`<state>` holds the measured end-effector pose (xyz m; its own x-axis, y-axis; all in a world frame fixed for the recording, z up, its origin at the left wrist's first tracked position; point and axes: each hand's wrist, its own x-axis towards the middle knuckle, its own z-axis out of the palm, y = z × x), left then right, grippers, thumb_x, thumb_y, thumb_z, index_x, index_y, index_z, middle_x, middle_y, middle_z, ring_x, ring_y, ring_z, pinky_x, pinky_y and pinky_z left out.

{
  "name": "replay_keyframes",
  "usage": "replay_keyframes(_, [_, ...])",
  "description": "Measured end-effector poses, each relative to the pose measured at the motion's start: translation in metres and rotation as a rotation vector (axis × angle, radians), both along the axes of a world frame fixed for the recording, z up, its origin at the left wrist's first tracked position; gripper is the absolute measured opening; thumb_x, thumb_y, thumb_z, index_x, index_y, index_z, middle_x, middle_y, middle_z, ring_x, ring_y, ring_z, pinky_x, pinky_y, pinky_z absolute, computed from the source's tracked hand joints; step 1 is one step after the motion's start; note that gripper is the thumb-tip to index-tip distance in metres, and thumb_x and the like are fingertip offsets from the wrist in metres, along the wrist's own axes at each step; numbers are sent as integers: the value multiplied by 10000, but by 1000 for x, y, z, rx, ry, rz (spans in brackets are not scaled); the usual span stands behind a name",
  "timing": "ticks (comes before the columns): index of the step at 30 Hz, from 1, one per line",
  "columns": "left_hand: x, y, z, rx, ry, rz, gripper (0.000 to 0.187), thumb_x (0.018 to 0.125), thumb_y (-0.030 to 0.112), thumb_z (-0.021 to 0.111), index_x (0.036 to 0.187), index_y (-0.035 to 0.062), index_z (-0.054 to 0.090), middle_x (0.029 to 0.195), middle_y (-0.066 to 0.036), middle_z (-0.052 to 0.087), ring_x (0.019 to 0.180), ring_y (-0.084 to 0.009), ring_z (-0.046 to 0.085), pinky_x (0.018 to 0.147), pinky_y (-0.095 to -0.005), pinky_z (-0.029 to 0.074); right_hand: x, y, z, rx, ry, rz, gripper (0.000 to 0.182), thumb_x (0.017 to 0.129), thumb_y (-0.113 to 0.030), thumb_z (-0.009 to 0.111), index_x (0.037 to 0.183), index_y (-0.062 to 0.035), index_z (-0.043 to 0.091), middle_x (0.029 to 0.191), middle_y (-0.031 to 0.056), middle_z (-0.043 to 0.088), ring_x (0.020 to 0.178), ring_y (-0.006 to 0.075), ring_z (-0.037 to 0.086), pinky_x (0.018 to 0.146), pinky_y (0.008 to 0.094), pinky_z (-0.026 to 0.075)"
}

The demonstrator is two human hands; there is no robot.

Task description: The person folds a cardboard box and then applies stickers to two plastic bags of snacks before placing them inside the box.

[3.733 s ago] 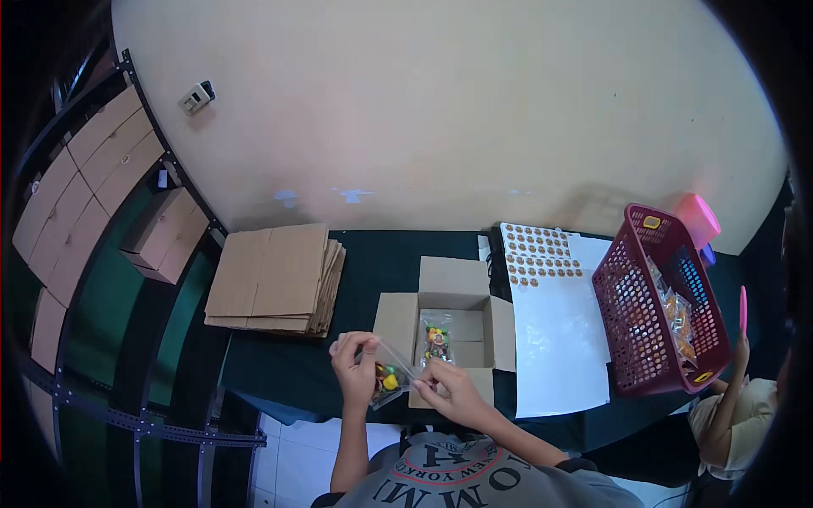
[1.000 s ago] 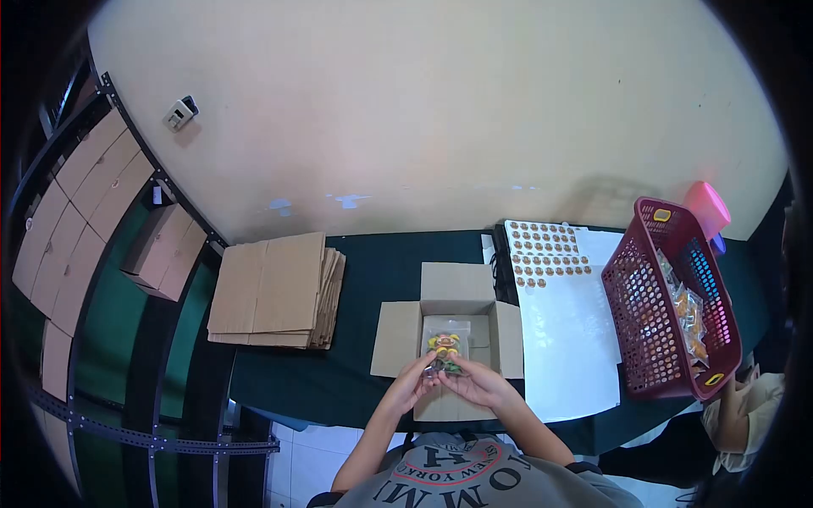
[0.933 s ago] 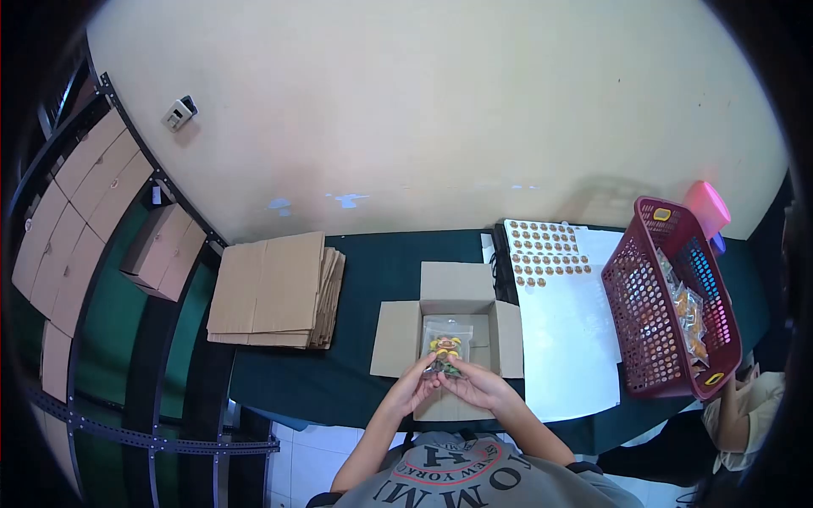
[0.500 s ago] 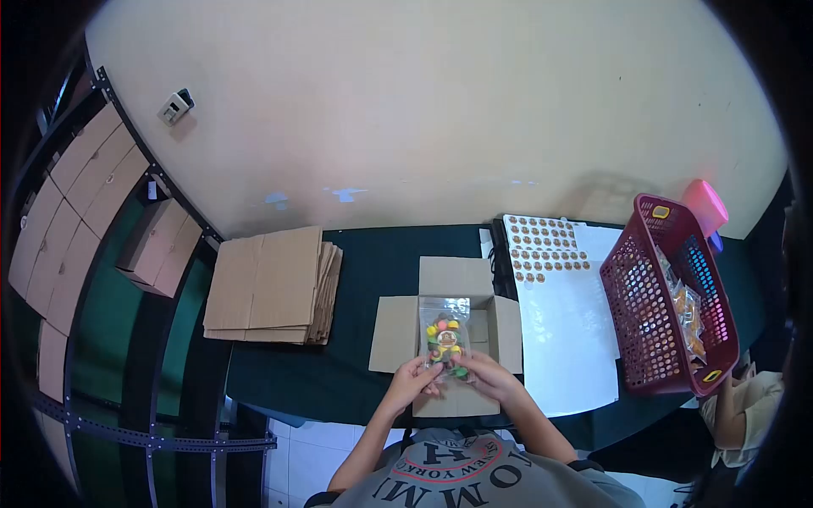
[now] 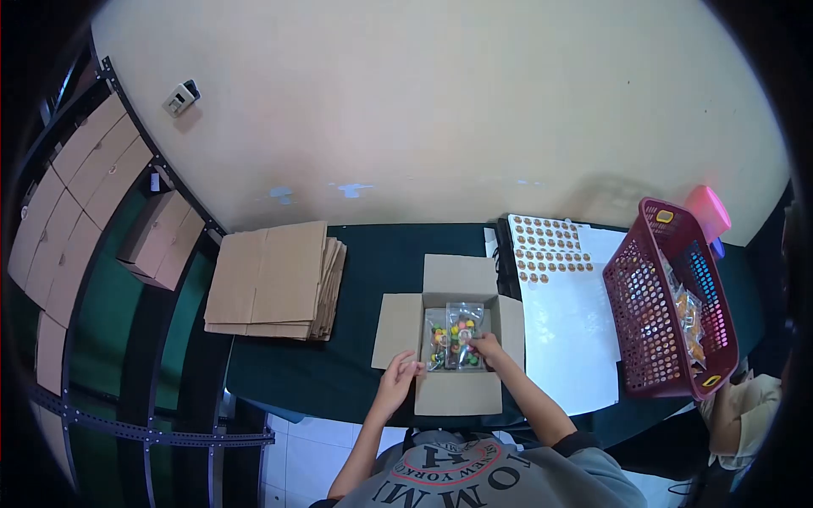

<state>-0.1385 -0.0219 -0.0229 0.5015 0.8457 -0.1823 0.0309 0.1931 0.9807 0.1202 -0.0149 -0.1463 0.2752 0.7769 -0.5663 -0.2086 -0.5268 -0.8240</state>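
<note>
Touching the clear bag (image 5: 463,326) near its lower right edge, the right hand (image 5: 487,349) reached into the open carton (image 5: 459,394); whether its fingers pinched or merely pressed, I couldn't tell. That bag (full of small, colourful pieces) lay inside the carton, right beside a second bag (image 5: 435,326). The left hand (image 5: 397,381), empty, fingers loosely apart, was by the carton's near left corner.

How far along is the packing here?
One small bag already lies in the open box, apparently placed. The right hand touches a second bag beside it; the left hand looks free. The box's flaps spread outward, so closing it seems left. The stacked flat cardboard looks unused.
</note>
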Motion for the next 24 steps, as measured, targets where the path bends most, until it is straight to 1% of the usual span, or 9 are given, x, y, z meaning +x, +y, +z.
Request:
replay_keyframes(2, [-9,-4,-2,-18,-3,64,331,902,197,452,1174,13,413,974,-114,602,867,-142,570,809,-255,425,-4,0,-31,-107,-140,-45,278,720,-157,693,851,9,512,658,55,572,536,103,531,449,234,413])
replay_keyframes(3, [-13,-5,-4,-19,1,68,331,902,197,452,1174,13,413,974,-114,602,867,-142,570,809,-255,425,-3,3,-33,-237,-282,64,399,676,-189,729,902,32,484,741,109,593,619,160,581,533,281,470])
replay_keyframes(4, [-18,-7,-7,-23,39,74,335,904,206,446,1178,17,414,989,-109,596,880,-141,566,818,-258,422,-6,4,-36,-238,-278,70,399,676,-189,729,902,32,484,741,109,593,619,160,581,533,281,470])
replay_keyframes(6, [-24,-11,-11,-31,79,83,339,906,216,439,1183,21,416,1005,-104,590,893,-139,562,826,-260,420,-12,2,-45,-155,-687,36,521,645,-226,748,970,45,446,843,174,592,735,248,604,648,338,487])
replay_keyframes(7, [-26,-13,-13,-43,75,99,331,900,203,453,1172,16,424,993,-108,595,879,-136,565,814,-252,421,-16,1,-50,-112,-814,36,573,653,-262,733,1024,39,417,924,220,571,846,327,586,717,382,471])
replay_keyframes(11, [-28,-15,-17,-48,82,116,319,890,186,474,1152,7,439,968,-109,604,859,-132,569,794,-244,426,-28,4,-31,-141,-804,135,552,688,-270,676,1033,64,405,1017,280,500,940,406,516,805,427,434])
replay_keyframes(17, [-21,-15,-16,47,86,98,314,879,168,496,1137,-3,444,955,-103,609,856,-128,571,770,-239,437,-33,6,-26,-147,-909,117,545,719,-320,639,1075,15,398,1046,285,446,977,428,471,807,450,423])
replay_keyframes(21, [-20,-14,-16,49,89,74,314,877,162,500,1135,-6,444,952,-99,610,858,-124,571,766,-239,437,-36,6,-19,-73,-942,87,580,688,-302,671,1102,-13,386,1069,270,417,988,415,451,826,440,410])
replay_keyframes(24, [-20,-15,-18,62,79,62,314,875,162,504,1133,-7,446,948,-95,611,855,-118,570,760,-237,440,-40,3,-10,57,-962,233,615,643,-264,702,1108,-17,384,1077,260,406,969,404,453,840,432,400])
